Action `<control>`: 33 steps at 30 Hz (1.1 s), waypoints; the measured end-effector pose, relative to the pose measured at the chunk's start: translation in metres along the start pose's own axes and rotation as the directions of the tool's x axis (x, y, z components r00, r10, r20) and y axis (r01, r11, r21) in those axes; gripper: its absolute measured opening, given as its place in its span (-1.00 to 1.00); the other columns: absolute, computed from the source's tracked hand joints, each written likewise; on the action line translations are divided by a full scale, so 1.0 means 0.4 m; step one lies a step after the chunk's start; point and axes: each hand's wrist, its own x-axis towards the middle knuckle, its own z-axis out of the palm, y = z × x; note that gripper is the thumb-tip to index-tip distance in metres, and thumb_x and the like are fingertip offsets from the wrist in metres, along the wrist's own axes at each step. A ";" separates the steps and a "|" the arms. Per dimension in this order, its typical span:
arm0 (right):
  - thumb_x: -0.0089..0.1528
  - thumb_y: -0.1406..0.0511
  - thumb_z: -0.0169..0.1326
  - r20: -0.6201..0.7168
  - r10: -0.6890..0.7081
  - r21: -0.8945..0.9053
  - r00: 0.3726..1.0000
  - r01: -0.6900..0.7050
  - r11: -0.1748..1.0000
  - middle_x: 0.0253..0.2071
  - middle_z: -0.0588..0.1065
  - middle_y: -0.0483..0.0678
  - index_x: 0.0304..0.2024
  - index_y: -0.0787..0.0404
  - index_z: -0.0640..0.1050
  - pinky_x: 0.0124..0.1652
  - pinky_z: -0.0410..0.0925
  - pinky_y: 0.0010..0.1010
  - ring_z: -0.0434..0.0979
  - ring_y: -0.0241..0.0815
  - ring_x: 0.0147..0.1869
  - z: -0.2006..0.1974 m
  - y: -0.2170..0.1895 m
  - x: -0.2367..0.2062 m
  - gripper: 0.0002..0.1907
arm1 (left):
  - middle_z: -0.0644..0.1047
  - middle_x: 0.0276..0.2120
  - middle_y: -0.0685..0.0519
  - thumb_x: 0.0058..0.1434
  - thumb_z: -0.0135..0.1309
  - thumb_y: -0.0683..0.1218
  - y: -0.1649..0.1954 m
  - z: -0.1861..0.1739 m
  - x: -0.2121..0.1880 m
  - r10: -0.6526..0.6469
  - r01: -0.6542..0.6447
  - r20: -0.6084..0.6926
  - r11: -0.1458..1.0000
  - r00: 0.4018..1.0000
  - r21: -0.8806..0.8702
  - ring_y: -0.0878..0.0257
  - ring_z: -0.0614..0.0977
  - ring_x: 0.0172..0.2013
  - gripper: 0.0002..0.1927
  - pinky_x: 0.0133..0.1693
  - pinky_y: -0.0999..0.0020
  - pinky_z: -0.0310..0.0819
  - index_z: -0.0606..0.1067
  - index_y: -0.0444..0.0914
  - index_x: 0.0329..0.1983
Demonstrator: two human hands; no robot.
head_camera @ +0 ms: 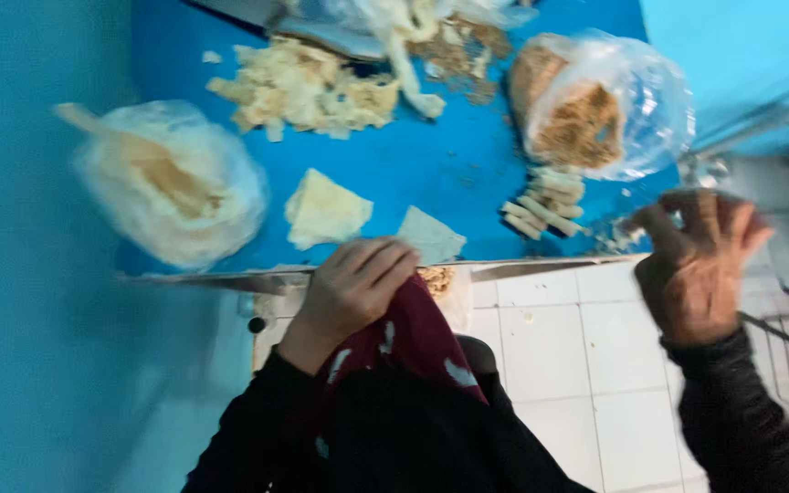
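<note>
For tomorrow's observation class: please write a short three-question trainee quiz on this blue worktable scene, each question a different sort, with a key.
1. True or false: the right hand rests flat on the blue table.
2. What does the left hand touch? A) dark red cloth B) filling bag C) rolled pieces
3. Fill in: the rolled pieces lie just below the clear bag of brown ____.

Key: 1 false, it is raised beside the edge; 2 A, the dark red cloth; 3 filling.
</note>
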 end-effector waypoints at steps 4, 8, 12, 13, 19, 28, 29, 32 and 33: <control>0.08 0.71 -0.15 0.058 -0.088 0.728 0.994 0.019 0.685 -0.03 0.37 0.04 0.02 0.09 0.63 0.12 0.28 -0.28 0.36 0.03 0.13 0.078 -0.159 0.106 -0.37 | 0.54 0.06 0.06 0.25 0.15 -0.14 0.001 0.006 0.003 -0.001 0.001 0.032 1.000 0.999 -0.017 0.16 0.56 0.10 -0.69 0.08 0.21 0.50 0.58 -0.23 0.07; 0.05 0.72 -0.10 0.078 -0.218 0.693 0.973 0.105 0.713 -0.14 0.34 0.03 0.07 0.03 0.66 0.04 0.21 -0.27 0.32 0.03 0.03 0.140 -0.251 0.161 -0.29 | 0.55 0.05 0.09 0.27 0.15 -0.13 0.008 0.021 0.000 -0.014 0.015 0.005 1.000 1.000 -0.021 0.18 0.56 0.10 -0.71 0.06 0.23 0.49 0.58 -0.23 0.06; 0.10 0.63 0.02 0.088 -0.264 0.487 0.961 0.190 0.852 -0.08 0.36 -0.02 0.12 -0.07 0.64 -0.02 0.18 -0.23 0.29 0.03 0.03 0.151 -0.277 0.172 -0.34 | 0.55 0.07 0.09 0.31 0.17 -0.14 0.010 0.036 -0.005 -0.001 0.000 -0.011 1.000 1.000 -0.011 0.19 0.56 0.12 -0.73 0.10 0.25 0.51 0.57 -0.25 0.07; 0.13 0.55 0.04 0.031 -0.307 0.375 0.951 0.274 0.886 -0.08 0.35 -0.05 0.15 -0.13 0.62 0.00 0.18 -0.20 0.30 0.01 0.06 0.150 -0.276 0.171 -0.38 | 0.55 0.07 0.09 0.32 0.18 -0.14 0.010 0.042 -0.004 0.001 -0.001 -0.020 1.000 1.000 -0.012 0.19 0.56 0.13 -0.73 0.10 0.25 0.51 0.57 -0.25 0.08; 0.34 0.26 0.05 0.071 -0.539 -0.319 0.839 0.531 0.785 -0.01 0.35 -0.15 0.37 -0.07 0.50 0.12 0.19 -0.24 0.29 -0.16 0.17 0.146 -0.252 0.166 -0.48 | 0.57 0.07 0.09 0.31 0.18 -0.15 0.014 0.043 -0.012 -0.004 0.004 -0.015 1.000 1.000 -0.014 0.19 0.57 0.12 -0.72 0.09 0.26 0.53 0.58 -0.26 0.08; 0.12 0.35 0.15 -0.024 -0.551 -0.166 0.834 0.540 0.825 0.03 0.46 -0.10 -0.28 0.14 0.62 0.10 0.27 -0.15 0.34 -0.06 0.20 0.118 -0.190 0.209 -0.88 | 0.57 0.03 0.07 0.25 0.17 -0.17 0.015 0.018 0.011 -0.049 0.046 -0.041 0.996 0.998 -0.073 0.18 0.59 0.08 -0.75 0.06 0.24 0.51 0.60 -0.26 0.01; 0.07 0.42 0.15 -0.052 -0.433 -0.019 0.900 0.433 0.901 0.03 0.49 -0.08 -0.27 0.13 0.62 0.13 0.27 -0.13 0.37 -0.02 0.21 0.103 -0.164 0.202 -0.82 | 0.57 0.01 0.06 0.24 0.17 -0.18 0.016 0.014 0.014 -0.060 0.055 -0.052 0.995 0.997 -0.078 0.17 0.59 0.06 -0.76 0.04 0.24 0.51 0.60 -0.25 -0.02; 0.14 0.54 0.10 -0.053 -0.179 0.306 0.982 0.186 0.934 0.03 0.55 -0.05 -0.12 0.17 0.60 0.17 0.31 -0.14 0.47 -0.03 0.20 0.063 -0.047 0.205 -0.70 | 0.59 -0.05 0.06 0.21 0.17 -0.22 0.022 0.001 0.024 -0.126 0.114 -0.068 0.980 0.990 -0.164 0.15 0.63 0.01 -0.80 0.00 0.24 0.54 0.58 -0.23 -0.09; 0.20 0.57 0.08 -0.043 -0.120 0.390 0.992 0.127 0.912 0.02 0.56 -0.04 -0.05 0.20 0.60 0.18 0.34 -0.15 0.51 -0.06 0.19 0.062 -0.010 0.213 -0.68 | 0.59 -0.07 0.06 0.21 0.17 -0.23 0.023 -0.003 0.028 -0.158 0.141 -0.069 0.969 0.985 -0.202 0.15 0.64 -0.01 -0.82 -0.01 0.24 0.55 0.57 -0.23 -0.11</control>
